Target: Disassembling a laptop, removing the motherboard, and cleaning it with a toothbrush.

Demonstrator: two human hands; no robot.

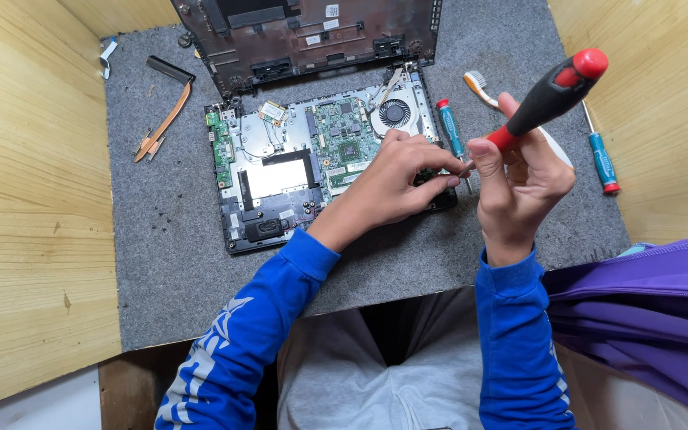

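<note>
Nearest the lens, blue sleeves (256,334) over a grey lap, a purple garment (646,295) at the right. Right hand (519,179) closed around a red-and-black screwdriver (547,99), handle tilted up and to the right, tip angled down toward the right edge of the opened laptop base (280,171). Left hand (396,183) laid on that same right-hand corner, fingers curled and pressing down just beside the tip; gripping anything small there, cannot tell. Base flat on a grey felt mat (169,239), green mainboard (344,135) and round fan (394,112) exposed, detached cover (312,36) propped behind. Further out: a teal screwdriver (449,127) touching the base's right edge, another teal screwdriver (599,155) and a small brush (479,86) to the right, a copper heat pipe (165,119) well apart on the left. Likely hazards: tip slipping off a screw head and gouging the board or pricking the left fingertips so close by; a freed screw rolling away into the felt.
</note>
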